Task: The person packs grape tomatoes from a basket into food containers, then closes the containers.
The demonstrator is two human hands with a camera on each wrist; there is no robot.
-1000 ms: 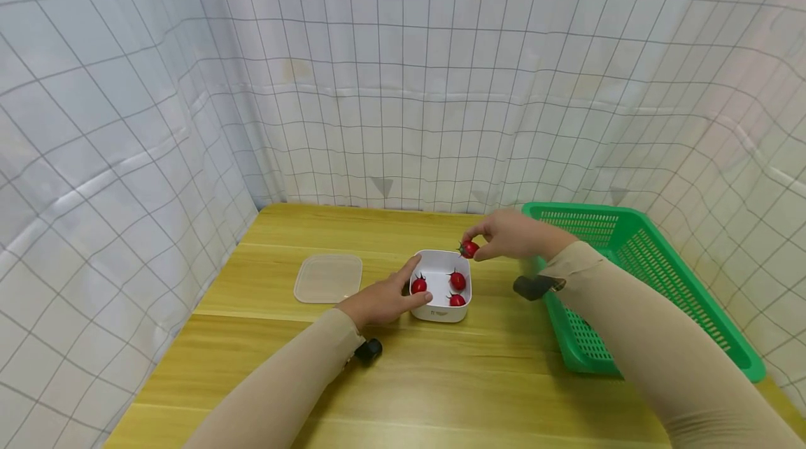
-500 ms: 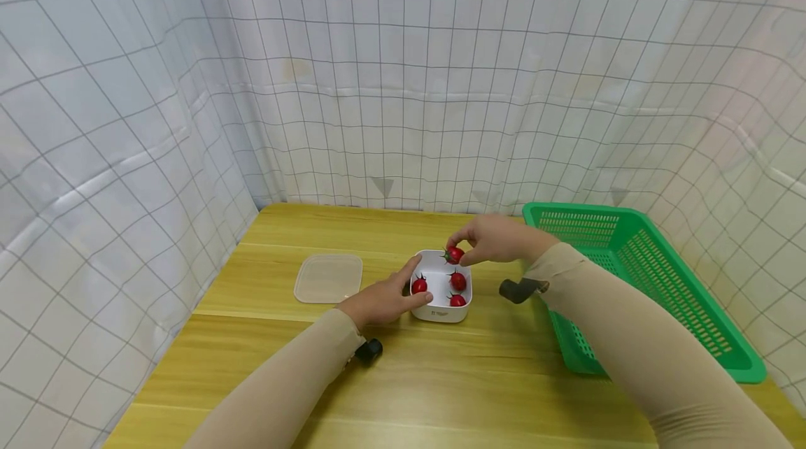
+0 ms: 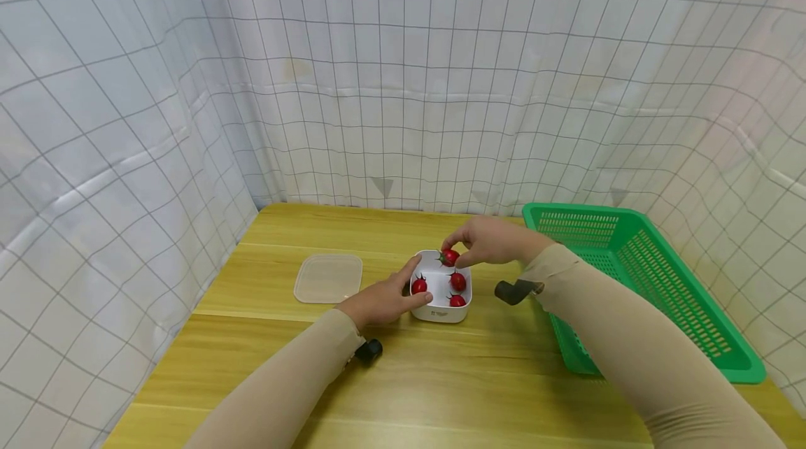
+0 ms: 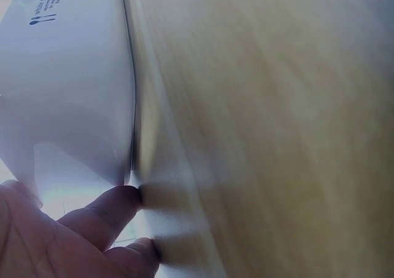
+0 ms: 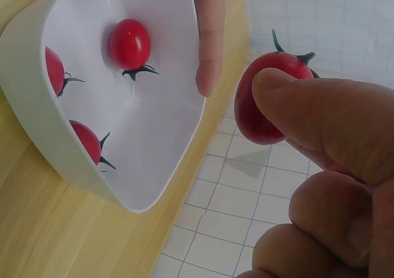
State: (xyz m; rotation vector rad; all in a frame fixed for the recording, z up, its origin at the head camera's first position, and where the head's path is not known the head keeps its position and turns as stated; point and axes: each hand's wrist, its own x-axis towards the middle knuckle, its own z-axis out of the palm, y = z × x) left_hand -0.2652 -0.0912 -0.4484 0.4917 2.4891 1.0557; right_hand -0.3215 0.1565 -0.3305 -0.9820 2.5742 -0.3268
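Note:
In the head view a small white square box stands on the wooden table. My left hand holds its left side, the thumb across the front left corner and the fingers along the outer wall. Inside lie three cherry tomatoes with green stalks: one tomato at the left, another tomato at the right, and a third tomato near the front wall. My right hand pinches another cherry tomato between thumb and fingers, above the box's far edge. Printed writing marks the box's side.
A flat translucent lid lies on the table left of the box. To the right stands a large green basket, partly hidden by my right sleeve. White gridded curtain surrounds the table at the back and sides.
My right hand has carried its cherry tomato leftward and slightly down, from beside the box's far right corner to over its far edge. The left hand and box have stayed in place.

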